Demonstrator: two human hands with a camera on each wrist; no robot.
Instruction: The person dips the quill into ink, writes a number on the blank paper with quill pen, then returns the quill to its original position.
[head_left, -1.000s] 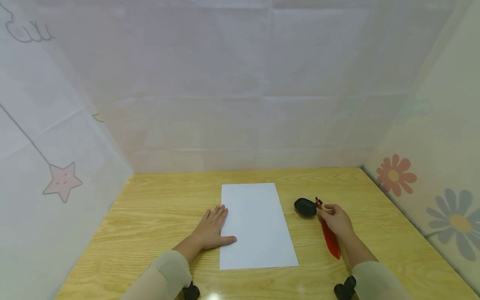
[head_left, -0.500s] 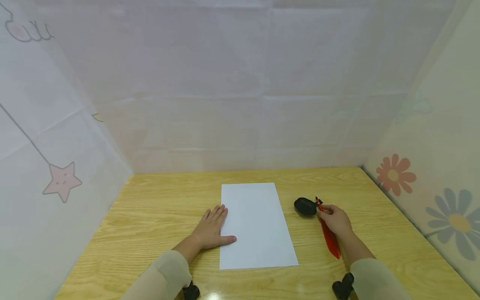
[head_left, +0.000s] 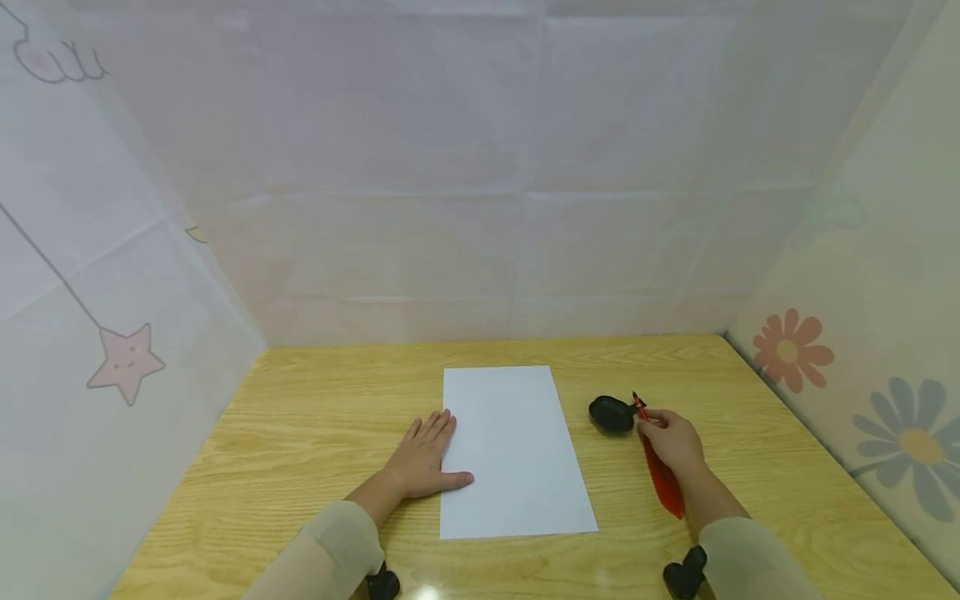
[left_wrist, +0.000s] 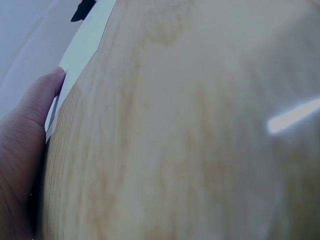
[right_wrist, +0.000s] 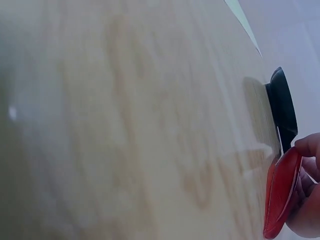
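A plain white sheet of paper (head_left: pixel 510 450) lies on the wooden table. My left hand (head_left: pixel 422 462) rests flat on the sheet's left edge, fingers spread, the thumb across the paper. On the right, my right hand (head_left: pixel 675 442) pinches a red feather-shaped pen (head_left: pixel 662 479) near its dark, narrow tip. The broad red body slants toward me. A black oval thing with a narrow neck (head_left: pixel 611 414) stands left of the tip; the neck meets the pen, and whether they are joined I cannot tell. In the right wrist view, finger and thumb hold the red body (right_wrist: pixel 281 192).
The wooden tabletop (head_left: pixel 337 400) runs back to a pale cloth wall (head_left: pixel 480 250), with patterned cloth on both sides. Black rounded pieces (head_left: pixel 685 573) sit at my sleeve cuffs. Light glares off the table's near edge.
My right forearm shifts very slightly left, and its hand stays on the red pen. The left hand, the paper and the black thing stay where they were.
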